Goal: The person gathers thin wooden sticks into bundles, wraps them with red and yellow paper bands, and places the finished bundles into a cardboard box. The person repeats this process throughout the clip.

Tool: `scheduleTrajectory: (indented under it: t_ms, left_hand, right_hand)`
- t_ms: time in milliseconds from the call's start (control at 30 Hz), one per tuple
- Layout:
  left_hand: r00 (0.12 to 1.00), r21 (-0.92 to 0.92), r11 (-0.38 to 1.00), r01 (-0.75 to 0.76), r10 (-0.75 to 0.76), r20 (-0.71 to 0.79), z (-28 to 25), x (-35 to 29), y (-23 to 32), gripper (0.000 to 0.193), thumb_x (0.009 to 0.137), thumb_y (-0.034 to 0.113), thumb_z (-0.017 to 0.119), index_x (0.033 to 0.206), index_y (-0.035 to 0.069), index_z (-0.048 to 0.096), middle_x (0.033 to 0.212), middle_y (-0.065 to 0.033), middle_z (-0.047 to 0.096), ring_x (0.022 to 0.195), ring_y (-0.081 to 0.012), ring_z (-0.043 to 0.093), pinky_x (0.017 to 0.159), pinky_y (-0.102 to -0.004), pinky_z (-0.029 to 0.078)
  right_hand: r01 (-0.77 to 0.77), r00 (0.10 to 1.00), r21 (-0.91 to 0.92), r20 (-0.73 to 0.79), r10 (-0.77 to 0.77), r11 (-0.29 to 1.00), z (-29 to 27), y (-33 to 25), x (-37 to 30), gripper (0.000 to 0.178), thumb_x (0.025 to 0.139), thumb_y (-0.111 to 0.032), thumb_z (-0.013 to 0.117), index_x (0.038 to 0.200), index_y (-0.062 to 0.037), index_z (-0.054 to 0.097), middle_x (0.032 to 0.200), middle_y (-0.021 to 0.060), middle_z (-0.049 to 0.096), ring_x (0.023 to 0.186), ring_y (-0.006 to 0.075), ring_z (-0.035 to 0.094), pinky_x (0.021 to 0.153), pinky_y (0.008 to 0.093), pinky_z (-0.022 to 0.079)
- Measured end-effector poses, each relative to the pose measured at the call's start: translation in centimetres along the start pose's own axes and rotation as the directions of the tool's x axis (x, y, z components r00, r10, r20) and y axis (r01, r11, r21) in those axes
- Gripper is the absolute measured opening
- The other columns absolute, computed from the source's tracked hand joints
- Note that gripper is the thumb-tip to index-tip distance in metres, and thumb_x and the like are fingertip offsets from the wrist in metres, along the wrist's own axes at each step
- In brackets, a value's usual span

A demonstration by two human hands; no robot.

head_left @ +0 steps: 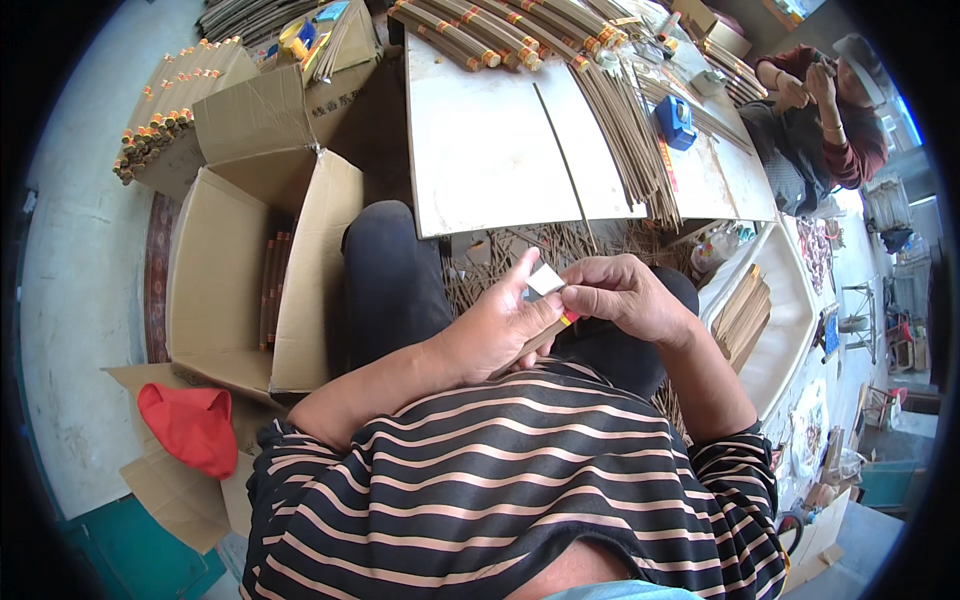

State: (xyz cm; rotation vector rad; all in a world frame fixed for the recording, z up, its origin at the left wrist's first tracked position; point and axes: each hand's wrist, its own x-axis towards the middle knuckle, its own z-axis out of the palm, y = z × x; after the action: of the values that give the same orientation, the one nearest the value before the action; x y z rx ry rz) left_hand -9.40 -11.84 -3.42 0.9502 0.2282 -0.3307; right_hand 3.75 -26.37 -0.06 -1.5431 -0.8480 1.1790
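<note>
Left hand (495, 335) wrapped around a stick bundle (540, 340), forefinger raised against a small white paper (545, 281) at the bundle's end. Right hand (625, 298) pinching the banded tip just beside the left fingers, touching the paper. Beyond the fingertips, a table (490, 150) with loose sticks (625, 130) and a blue tape dispenser (677, 122). Left of the fingers, an open box (235, 290). Farthest, bundles (500, 35).

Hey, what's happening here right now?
A seated person in a striped shirt holds a thin bundle of sticks over their lap. The left hand grips the bundle and the right hand pinches a paper band at its end. More bundles lie on the table, and an open box stands to the left.
</note>
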Motion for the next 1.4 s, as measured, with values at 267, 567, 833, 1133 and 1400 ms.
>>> scheduleTrajectory:
  t_ms: [267,567,833,1133,1400]
  left_hand:
    - [0.999,0.019,1.000,-0.018,0.018,0.030,0.3,-0.5,0.8,0.076,0.094,0.025,0.044,0.139,0.007,-0.014,0.074,-0.0085,0.049,0.059,-0.0111,0.047,0.054,-0.0220,0.042]
    - [0.996,-0.015,0.997,0.078,-0.077,0.045,-0.1,-0.6,1.3,0.066,0.096,0.021,0.037,0.140,0.008,-0.010,0.075,-0.0129,0.051,0.060,-0.0152,0.049,0.056,-0.0245,0.043]
    - [0.997,-0.044,0.996,0.077,-0.077,0.004,-0.2,-0.5,1.0,0.052,0.099,0.031,0.018,0.142,0.007,0.004,0.076,-0.0157,0.053,0.060,-0.0174,0.050,0.058,-0.0245,0.043]
    - [0.995,-0.182,0.981,0.064,-0.048,0.091,-0.7,0.0,-0.3,0.046,0.095,0.032,0.038,0.131,0.005,0.030,0.083,-0.0063,0.053,0.064,-0.0118,0.056,0.048,-0.0185,0.045]
    - [0.990,-0.147,0.986,0.074,-0.055,0.126,0.8,-0.2,1.4,0.039,0.094,0.029,0.044,0.125,0.006,0.037,0.079,-0.0043,0.053,0.061,-0.0077,0.052,0.047,-0.0161,0.044]
  right_hand:
    - [0.101,0.995,-0.136,0.006,-0.101,0.986,0.0,-0.6,0.0,0.022,0.085,-0.017,0.061,0.095,0.0020,0.064,0.081,0.0056,0.060,0.074,0.0110,0.055,0.068,0.0244,0.045]
    - [0.235,0.971,-0.251,0.016,-0.239,0.939,0.2,-0.9,0.0,0.017,0.083,-0.015,0.064,0.087,0.0015,0.063,0.084,0.0080,0.059,0.081,0.0149,0.056,0.071,0.0262,0.045]
    - [0.346,0.937,-0.322,0.060,-0.345,0.881,0.1,-0.9,-0.2,0.014,0.083,-0.013,0.061,0.088,-0.0009,0.064,0.091,0.0106,0.059,0.084,0.0209,0.057,0.074,0.0307,0.046]
    - [0.388,0.921,-0.156,0.088,-0.379,0.908,0.1,0.1,-0.1,0.014,0.083,-0.016,0.061,0.087,-0.0037,0.065,0.089,0.0069,0.057,0.088,0.0191,0.052,0.079,0.0317,0.043]
    - [0.359,0.918,-0.001,0.182,-0.353,0.933,-0.8,0.9,0.0,0.015,0.083,-0.020,0.061,0.086,-0.0066,0.067,0.094,0.0025,0.056,0.093,0.0163,0.047,0.085,0.0310,0.038]
